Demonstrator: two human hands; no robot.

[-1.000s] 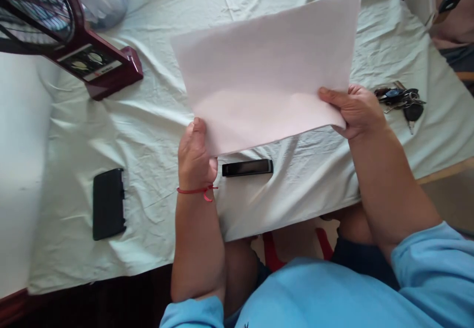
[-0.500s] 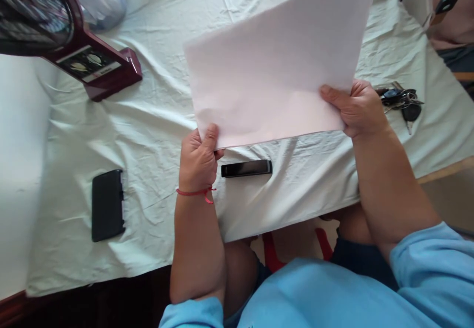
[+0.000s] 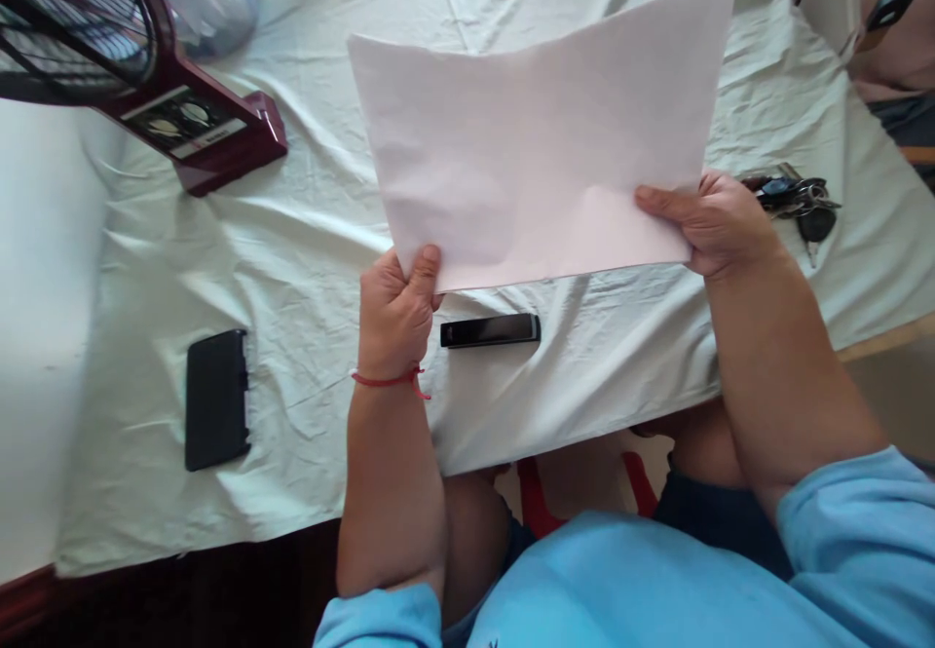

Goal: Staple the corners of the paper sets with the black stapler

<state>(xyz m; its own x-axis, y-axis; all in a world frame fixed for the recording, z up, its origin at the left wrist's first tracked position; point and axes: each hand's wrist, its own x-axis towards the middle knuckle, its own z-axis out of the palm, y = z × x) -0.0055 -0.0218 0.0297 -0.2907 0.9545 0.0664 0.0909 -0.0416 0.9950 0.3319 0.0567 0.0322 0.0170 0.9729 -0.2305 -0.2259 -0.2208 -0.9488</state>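
From the head view, I look down at a person in a blue shirt (image 3: 620, 580) who sits at a table with a pale, wrinkly cloth (image 3: 307, 239) on it. The person has a big white paper (image 3: 541, 151) in both hands. It looks like it is held up over the cloth, out in front of the person. The far edge dips in the middle, so the paper bends a bit.

The left hand (image 3: 398, 317) pinches the near left corner, with its thumb on top. A thin red string (image 3: 384, 379) goes around that wrist. The right hand (image 3: 730, 224) pinches the near right corner, and its thumb lies flat on the paper too. I can't see all the fingers under there.

On the cloth, a long black thing (image 3: 489, 330) lies near the left hand, between the paper and the person's tummy. It looks like a stapler. A bunch of keys (image 3: 804, 202) sits just beside the right hand. Away to the left lies a flat black case (image 3: 216, 400). Farther back are a shiny dark red stand (image 3: 226, 136) and a see-through bag (image 3: 215, 5).
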